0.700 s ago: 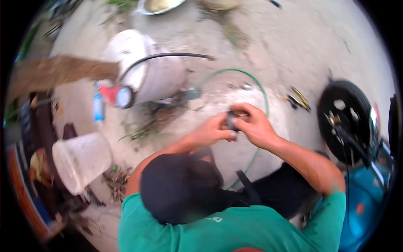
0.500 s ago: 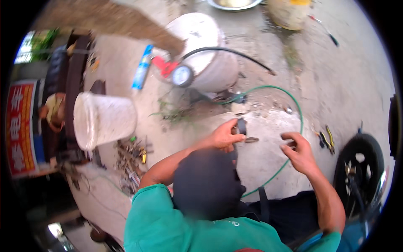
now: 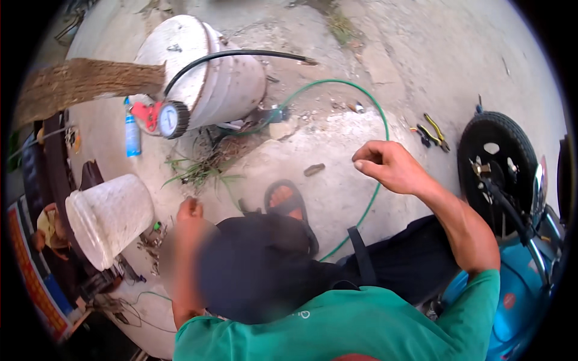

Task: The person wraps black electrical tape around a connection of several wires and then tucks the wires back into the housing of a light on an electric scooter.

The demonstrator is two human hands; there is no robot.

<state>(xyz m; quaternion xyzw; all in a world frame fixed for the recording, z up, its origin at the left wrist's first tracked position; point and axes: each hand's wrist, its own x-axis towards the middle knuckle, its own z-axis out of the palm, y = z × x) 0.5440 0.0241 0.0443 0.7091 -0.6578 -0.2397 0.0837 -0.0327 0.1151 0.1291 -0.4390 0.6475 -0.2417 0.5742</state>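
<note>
Out to the left, my left hand [image 3: 191, 209] is by the weeds and the tipped white bucket [image 3: 117, 216]; its fingers are foreshortened and mostly hidden. My right hand [image 3: 388, 166] hovers over the concrete near the green hose [image 3: 385, 117]. Its thumb and forefinger come together in a pinch; whatever may be between them is too small to make out. A small brownish flat piece [image 3: 314, 169] lies on the ground between the hands, beyond my sandalled foot [image 3: 288, 201].
A large whitish drum [image 3: 235, 84] lies at the far left, with a red-handled pressure gauge [image 3: 173, 119], black hose [image 3: 241, 53], wooden post [image 3: 90, 84] and blue spray can [image 3: 132, 135] nearby. On the right are yellow-handled pliers [image 3: 435, 127] and a black-tyred wheel [image 3: 497, 123].
My left hand has moved from the middle to the left; the dark ring-like piece it held is out of sight. My right hand's thumb and forefinger have closed together. The view has shifted.
</note>
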